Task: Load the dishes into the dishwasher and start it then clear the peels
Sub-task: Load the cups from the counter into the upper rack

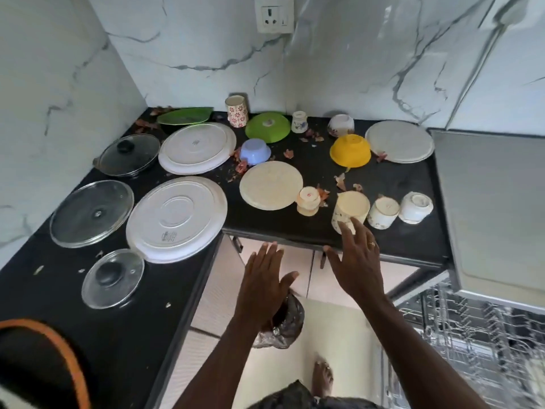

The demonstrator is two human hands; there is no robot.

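Both hands open, fingers spread, holding nothing. Left hand [267, 278] is in the air below the edge of the surface [295, 225]. Right hand [358, 262] is over the front edge, fingertips overlapping an upturned cream cup [352, 206]; contact can't be told. Dishes all sit on the black surface, bottoms up: big white plate [176, 218] front left, glass lids [91, 213] beside it, yellow bowl [351, 150] further back, small cups [383, 212] just right of the cream one. Reddish peels [340, 181] scattered between them. Dishwasher rack [472, 335] lower right, pulled out, blurred, cut off by frame edges; grey panel [489, 202] above it. Lined bin [290, 320] on the floor, half hidden behind the left wrist. Dark orange-rimmed thing [44, 364] bottom left, cut off, unclear.
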